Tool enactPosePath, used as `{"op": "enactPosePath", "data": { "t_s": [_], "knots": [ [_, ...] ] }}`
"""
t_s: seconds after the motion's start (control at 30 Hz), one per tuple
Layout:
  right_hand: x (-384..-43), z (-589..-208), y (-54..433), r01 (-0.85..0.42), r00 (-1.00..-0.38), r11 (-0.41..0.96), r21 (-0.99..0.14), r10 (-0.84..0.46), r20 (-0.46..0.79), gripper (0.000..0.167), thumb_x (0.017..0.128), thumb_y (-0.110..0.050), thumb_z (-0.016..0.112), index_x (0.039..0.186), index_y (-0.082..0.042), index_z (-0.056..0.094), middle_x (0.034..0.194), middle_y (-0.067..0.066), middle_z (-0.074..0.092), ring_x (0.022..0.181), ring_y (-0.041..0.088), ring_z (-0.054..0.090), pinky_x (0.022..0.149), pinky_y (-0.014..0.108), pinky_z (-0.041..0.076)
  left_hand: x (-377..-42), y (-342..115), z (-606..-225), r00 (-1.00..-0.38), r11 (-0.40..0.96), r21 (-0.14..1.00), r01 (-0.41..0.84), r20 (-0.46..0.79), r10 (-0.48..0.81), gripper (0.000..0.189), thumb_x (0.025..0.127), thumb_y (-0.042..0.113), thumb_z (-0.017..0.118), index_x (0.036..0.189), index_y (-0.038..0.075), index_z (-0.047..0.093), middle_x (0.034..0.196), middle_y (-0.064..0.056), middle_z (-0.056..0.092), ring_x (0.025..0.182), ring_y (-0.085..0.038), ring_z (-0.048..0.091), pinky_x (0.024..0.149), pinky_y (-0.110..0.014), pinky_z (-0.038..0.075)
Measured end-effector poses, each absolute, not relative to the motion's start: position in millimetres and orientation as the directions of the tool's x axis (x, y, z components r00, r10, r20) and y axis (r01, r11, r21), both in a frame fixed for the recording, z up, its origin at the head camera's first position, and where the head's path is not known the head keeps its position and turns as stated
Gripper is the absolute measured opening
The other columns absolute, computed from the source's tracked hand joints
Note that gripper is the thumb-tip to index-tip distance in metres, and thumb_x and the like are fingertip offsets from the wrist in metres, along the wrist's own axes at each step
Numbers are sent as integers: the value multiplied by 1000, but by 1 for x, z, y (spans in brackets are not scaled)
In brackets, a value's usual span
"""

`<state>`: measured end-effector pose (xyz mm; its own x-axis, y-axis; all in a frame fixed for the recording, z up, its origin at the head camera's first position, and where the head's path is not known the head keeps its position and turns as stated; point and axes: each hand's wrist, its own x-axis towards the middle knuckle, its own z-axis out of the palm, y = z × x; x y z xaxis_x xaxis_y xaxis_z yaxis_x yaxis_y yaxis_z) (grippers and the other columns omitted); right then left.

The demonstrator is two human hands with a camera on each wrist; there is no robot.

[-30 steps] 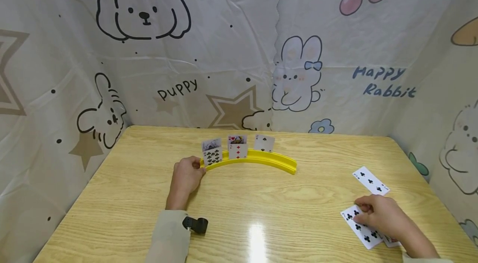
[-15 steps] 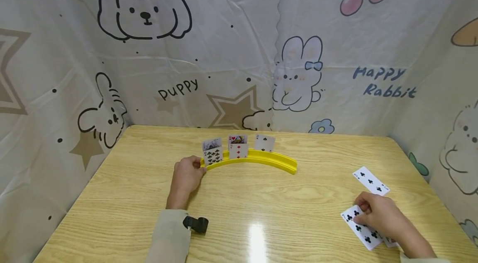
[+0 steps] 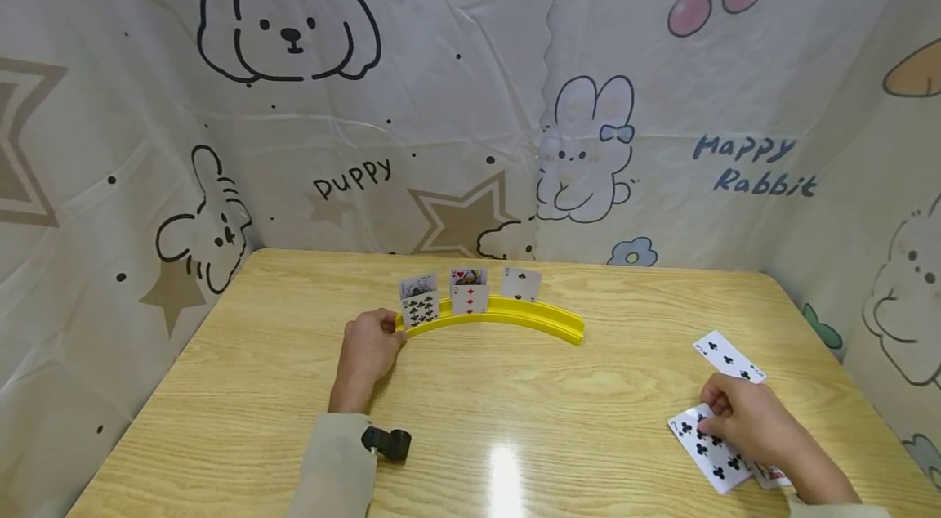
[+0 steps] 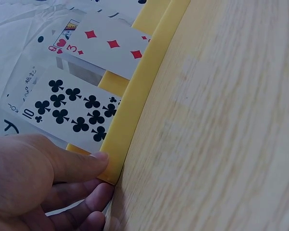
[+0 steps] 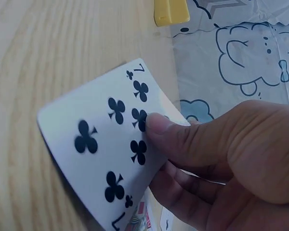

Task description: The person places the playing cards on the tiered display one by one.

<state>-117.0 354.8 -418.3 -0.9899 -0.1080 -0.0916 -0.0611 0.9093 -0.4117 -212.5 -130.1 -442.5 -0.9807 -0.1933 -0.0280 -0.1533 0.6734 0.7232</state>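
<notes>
My left hand (image 3: 371, 345) pinches the yellow holder (image 3: 529, 308), apparently steadying its standing cards (image 3: 469, 300); right of it, my right hand (image 3: 753, 416) pinches a seven of clubs (image 3: 709, 453) edgewise, perhaps keeping its face readable.

Possible joker (image 3: 418, 286) half-hidden behind ten of clubs (image 3: 421, 310), right sleeve (image 3: 836, 511) cropped

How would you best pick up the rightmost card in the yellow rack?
Probably by its top edge, pinched front and back from above: the card stands in the yellow rack, its upper part exposed, with no card in front of it.
</notes>
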Motion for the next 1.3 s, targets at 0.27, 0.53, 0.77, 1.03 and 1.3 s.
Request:
{"op": "enactPosePath", "data": {
  "t_s": [0.27, 0.53, 0.77, 1.03, 1.3],
  "knots": [
    [-119, -410, 354, -95, -991, 891, -443, -128, -45, 25, 78, -2, 83, 83, -8, 59, 76, -1, 54, 71, 16, 50, 59, 27, 44, -212, -130, -442, -981, 672, 726, -144, -15, -194, 32, 88, 8, 76, 118, -3, 70, 103, -14, 71, 98, -28, 64, 84, -44, 51],
    [-121, -402, 349, -77, -994, 860, -504, -108, -33, 20, 82, -1, 79, 87, -6, 60, 78, 0, 56, 71, 16, 51, 58, 26, 45, -210, -130, -444, -982, 678, 723, -129, 2, -190, 31, 87, 8, 77, 116, -3, 70, 101, -13, 71, 97, -29, 63, 83, -45, 51],
    [-124, -396, 342, -116, -993, 819, -562, -113, 39, 17, 86, 0, 76, 89, -5, 59, 79, 1, 58, 70, 12, 54, 59, 25, 47, -211, -131, -444, -982, 680, 723, -118, 15, -187, 30, 88, 8, 77, 115, -3, 71, 99, -13, 71, 95, -28, 64, 82, -44, 51],
    [-128, -390, 332, -125, -992, 809, -575, -95, 82, 16, 87, -3, 75, 89, -6, 59, 79, 1, 60, 69, 13, 54, 59, 25, 47, -211, -131, -444, -983, 683, 722, -108, 27, -183, 30, 87, 8, 77, 114, -3, 71, 98, -12, 72, 93, -27, 65, 81, -44, 52],
    [-133, -388, 322, -147, -983, 801, -580, -53, 175, 15, 88, -2, 74, 90, -5, 60, 79, 2, 61, 68, 13, 54, 57, 25, 45, -210, -131, -443, -983, 686, 719, -113, 21, -184, 31, 87, 9, 77, 115, -3, 70, 99, -13, 71, 94, -27, 66, 81, -44, 52]
  ]
}}
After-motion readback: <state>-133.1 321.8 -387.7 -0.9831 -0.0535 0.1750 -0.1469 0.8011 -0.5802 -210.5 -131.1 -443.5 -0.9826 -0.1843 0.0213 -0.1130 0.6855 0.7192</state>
